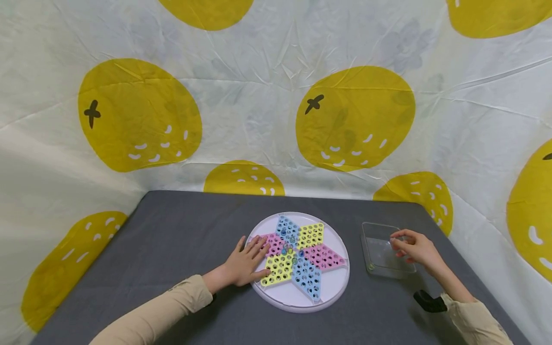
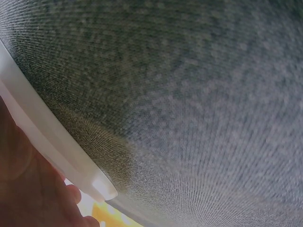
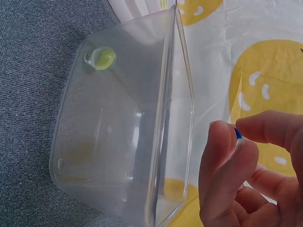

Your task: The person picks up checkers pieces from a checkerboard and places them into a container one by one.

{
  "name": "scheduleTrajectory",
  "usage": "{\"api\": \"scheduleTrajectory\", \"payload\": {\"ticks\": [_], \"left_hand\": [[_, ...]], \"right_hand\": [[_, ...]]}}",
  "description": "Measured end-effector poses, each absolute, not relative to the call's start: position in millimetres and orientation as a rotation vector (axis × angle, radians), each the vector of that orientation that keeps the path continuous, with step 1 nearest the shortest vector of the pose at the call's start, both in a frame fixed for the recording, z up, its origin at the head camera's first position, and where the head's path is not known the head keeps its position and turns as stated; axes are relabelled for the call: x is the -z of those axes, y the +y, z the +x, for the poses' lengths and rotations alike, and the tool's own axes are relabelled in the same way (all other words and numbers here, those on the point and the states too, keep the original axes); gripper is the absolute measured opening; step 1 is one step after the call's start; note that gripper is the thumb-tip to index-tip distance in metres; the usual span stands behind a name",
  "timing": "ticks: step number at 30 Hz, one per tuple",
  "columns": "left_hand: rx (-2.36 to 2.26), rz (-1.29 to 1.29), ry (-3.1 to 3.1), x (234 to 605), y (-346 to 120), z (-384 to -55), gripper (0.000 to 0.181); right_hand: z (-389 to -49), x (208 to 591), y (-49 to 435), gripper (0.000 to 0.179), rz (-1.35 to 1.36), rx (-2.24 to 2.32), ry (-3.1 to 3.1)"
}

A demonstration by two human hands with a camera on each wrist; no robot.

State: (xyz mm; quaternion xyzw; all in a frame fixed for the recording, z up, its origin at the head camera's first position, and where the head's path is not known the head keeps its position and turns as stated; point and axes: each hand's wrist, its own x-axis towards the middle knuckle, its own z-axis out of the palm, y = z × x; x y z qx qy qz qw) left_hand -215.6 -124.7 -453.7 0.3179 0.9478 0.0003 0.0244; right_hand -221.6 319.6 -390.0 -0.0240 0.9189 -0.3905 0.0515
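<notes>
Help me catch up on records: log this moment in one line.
left hand: spread on round board | right hand: pinches blue marble near clear box | clear box: yellow-green marble inside

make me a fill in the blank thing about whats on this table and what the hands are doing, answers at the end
1. The left hand rests on the round white board, whose star has blue, yellow and ____ points.
2. In the head view, the clear container sits to the ____ of the board.
3. Between its fingertips, the right hand pinches a small marble that shows a bit of ____.

Missing words: pink; right; blue
</notes>
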Motion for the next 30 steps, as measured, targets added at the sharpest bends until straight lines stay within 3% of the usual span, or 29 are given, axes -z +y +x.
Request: {"api": "scheduleTrajectory", "payload": {"ticks": [30], "left_hand": [[0.031,0.956,2.930,455,-124,-216,0.070]], "right_hand": [[-213,380,301,0.039,-0.167,1.197,2.799]]}}
